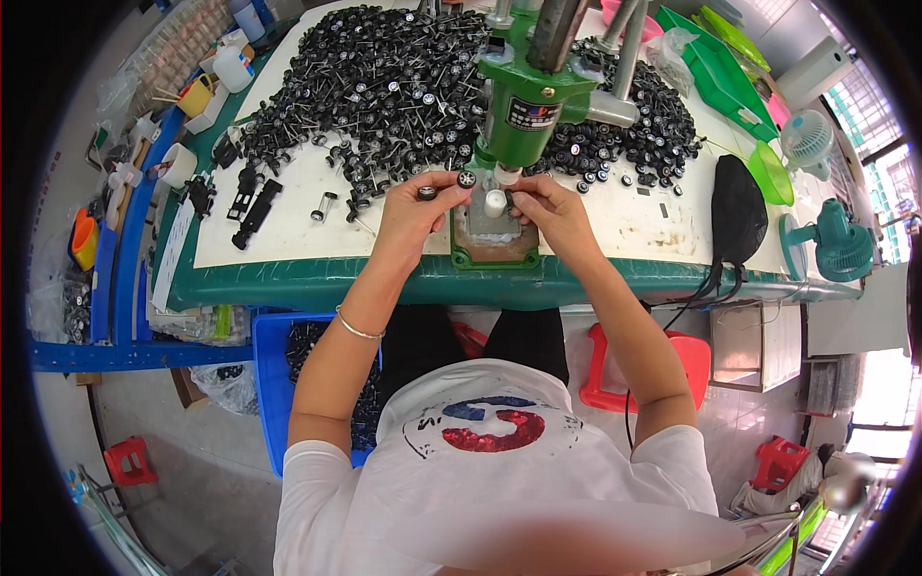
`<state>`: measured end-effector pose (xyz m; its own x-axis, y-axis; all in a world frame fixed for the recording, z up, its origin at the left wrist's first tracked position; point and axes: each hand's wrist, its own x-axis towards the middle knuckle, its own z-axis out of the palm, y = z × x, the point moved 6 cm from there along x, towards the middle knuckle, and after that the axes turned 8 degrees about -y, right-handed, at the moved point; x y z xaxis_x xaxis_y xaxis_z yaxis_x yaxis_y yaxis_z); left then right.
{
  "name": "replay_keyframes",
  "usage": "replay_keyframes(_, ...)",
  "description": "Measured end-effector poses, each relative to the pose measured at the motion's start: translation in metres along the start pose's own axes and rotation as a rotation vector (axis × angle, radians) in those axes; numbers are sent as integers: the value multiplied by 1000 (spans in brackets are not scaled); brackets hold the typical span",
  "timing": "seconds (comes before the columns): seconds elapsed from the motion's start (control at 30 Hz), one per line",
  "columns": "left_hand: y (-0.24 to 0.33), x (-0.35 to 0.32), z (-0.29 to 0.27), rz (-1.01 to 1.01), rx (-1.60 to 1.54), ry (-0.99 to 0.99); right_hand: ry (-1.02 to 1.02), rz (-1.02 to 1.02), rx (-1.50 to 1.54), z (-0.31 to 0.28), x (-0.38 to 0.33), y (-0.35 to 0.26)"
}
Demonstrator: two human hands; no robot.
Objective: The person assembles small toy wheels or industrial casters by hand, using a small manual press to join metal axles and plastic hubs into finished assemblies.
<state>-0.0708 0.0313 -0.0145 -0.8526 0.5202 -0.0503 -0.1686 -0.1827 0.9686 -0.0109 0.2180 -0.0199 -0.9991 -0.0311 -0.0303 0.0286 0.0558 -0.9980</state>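
Note:
Pinched between the thumb and index finger of my left hand [411,213] is a small black toy wheel [467,180] with a silver hub. Another black wheel [426,194] shows by the same fingers; whether an axle joins the two is hidden. My right hand [560,219] has its fingertips closed on a small black piece [512,204], mostly covered, perhaps a wheel seen edge-on. Between my hands a white round post [496,203] stands on the base plate [490,257] of a green bench press [523,115], just under its ram.
A large heap of black toy wheels on axles [384,86] covers the far table. Black chassis pieces [256,215] lie at left. A black cloth bag [740,211], a green fan [836,240] and a green tray [715,77] are at right. A blue bin [272,384] stands below.

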Motion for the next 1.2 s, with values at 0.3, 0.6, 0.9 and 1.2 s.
replay_keyframes(0.3, -3, -4, 5, 12, 10, 23, 30, -271, -665, 28, -3, -46)
replay_keyframes(0.6, 8, 0, 26, 42, 34, -11, 34, -199, -52, -2, 7, -23)
replay_keyframes(0.9, 19, 5, 40, 92, 157, -5, 306, -449, 236, -78, 38, -176)
replay_keyframes(1.2, 24, 5, 41, 129, 217, -37, -143, -251, 597, -65, 103, -260)
